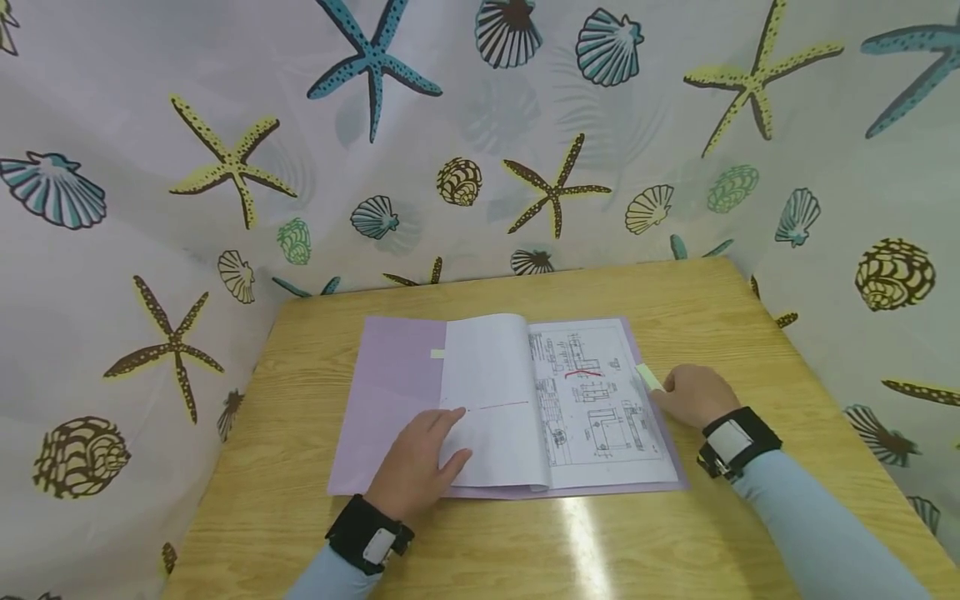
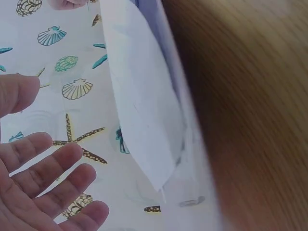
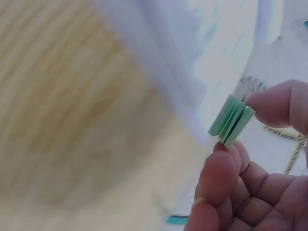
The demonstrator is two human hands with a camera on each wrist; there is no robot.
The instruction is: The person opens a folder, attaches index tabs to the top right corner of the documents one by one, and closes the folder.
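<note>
A purple folder (image 1: pixel 390 375) lies open on the wooden table, holding white sheets. Its right-hand page (image 1: pixel 607 454) carries technical drawings with a red stroke across them; the turned left-hand page (image 1: pixel 487 358) is blank but for a thin red line. My left hand (image 1: pixel 417 467) is over the left-hand page near its lower left, thumb and fingers spread and relaxed in the left wrist view. At the folder's right edge, my right hand (image 1: pixel 697 396) pinches a small pad of pale green sticky notes (image 3: pixel 232 119) between thumb and fingers.
A pale sticky tab (image 1: pixel 437 354) shows at the left-hand page's outer edge, against the purple cover. Behind and beside the wooden table (image 1: pixel 315 358) hangs a white cloth (image 1: pixel 465 100) printed with starfish and shells. Each wrist wears a black strap.
</note>
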